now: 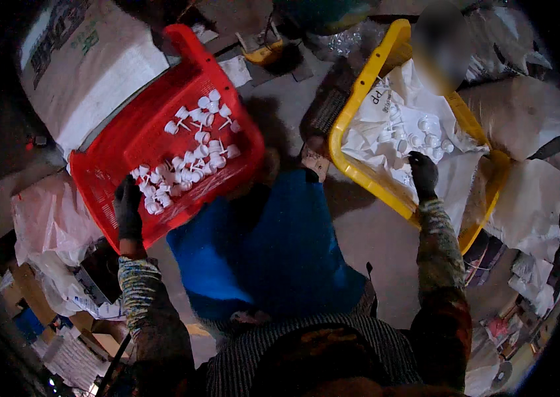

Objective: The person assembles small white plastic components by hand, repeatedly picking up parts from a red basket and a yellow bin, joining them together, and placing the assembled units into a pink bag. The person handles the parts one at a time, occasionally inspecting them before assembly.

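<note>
My left hand [128,206], in a dark glove, is at the near left side of a red plastic basket [135,142]. Its fingers are drawn together against the edge of a pile of white plastic caps with stems [190,165]; whatever they grip is hidden. On the right, my dark-gloved right hand [424,175] reaches into a yellow basket [352,112] lined with a white sack [452,188]. The fingers are bent and closed beside several white caps [430,132] lying on the sack; what is in them cannot be made out.
Blue cloth [260,245] covers my lap between the baskets. A large white sack [104,73] stands behind the red basket. Pale plastic bags [524,119] crowd the right side, and a pinkish bag [51,215] lies at left. Cardboard and clutter [75,337] fill the lower left.
</note>
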Demonstrator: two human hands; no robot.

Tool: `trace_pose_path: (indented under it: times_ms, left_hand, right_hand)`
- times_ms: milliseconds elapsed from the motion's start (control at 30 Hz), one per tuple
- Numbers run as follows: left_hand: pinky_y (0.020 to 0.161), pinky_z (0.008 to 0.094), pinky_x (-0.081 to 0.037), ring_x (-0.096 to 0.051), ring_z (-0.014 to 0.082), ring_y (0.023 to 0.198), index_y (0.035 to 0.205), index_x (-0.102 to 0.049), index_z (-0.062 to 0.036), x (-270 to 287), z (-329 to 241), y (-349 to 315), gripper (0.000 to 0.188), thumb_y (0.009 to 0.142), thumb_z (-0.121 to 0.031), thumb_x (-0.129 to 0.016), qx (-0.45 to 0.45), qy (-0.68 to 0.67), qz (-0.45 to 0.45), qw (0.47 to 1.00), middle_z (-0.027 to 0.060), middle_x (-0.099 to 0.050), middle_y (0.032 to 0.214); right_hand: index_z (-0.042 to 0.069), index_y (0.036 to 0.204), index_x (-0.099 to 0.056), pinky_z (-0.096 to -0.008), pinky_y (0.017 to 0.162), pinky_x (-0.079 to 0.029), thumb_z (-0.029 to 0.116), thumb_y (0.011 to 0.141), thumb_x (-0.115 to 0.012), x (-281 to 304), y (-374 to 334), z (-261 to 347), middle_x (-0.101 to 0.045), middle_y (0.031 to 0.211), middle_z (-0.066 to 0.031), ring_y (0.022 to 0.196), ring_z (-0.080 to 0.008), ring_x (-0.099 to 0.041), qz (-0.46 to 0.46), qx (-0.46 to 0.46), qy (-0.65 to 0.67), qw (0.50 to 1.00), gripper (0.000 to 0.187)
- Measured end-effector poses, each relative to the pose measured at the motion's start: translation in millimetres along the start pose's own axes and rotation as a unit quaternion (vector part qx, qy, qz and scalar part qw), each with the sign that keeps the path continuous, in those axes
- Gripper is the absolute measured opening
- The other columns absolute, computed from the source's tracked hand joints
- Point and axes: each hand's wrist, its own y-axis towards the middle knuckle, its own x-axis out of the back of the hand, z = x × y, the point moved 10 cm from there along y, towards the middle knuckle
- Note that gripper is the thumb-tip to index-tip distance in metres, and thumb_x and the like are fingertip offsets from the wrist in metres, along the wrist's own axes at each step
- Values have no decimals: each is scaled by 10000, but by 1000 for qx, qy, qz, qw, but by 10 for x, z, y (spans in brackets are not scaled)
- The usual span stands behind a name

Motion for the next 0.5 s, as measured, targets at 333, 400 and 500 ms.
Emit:
trace_pose_path:
  times_ms: [333,400,500]
  left_hand:
    - [932,473,-481,-615,293,982,1071,-640,-74,115,54,587,216,966,-241,-551,0,-415,-5,910,98,-629,1124]
    - [983,516,-449,-584,299,1070,1062,-598,-57,260,-116,1051,295,958,-331,-563,-63,-483,243,839,86,-605,1188]
    - [965,658,-409,-538,406,1076,1130,-587,-147,-160,-39,1441,511,865,-584,-577,121,-657,-38,743,194,-563,1234]
  right_hand:
    - [29,1251,-540,-289,872,-462,209,964,-582,636,-1132,1500,-583,1064,-30,1001,-134,-534,37,-101,446,889,341]
    - [36,1199,-544,-287,832,-465,208,965,-576,654,-1130,1927,-571,1052,-29,953,-137,-527,65,-120,393,910,292]
    - [43,1151,-549,-297,787,-471,234,988,-542,365,-1288,1935,-555,995,-30,860,-136,-532,44,-155,460,873,251]
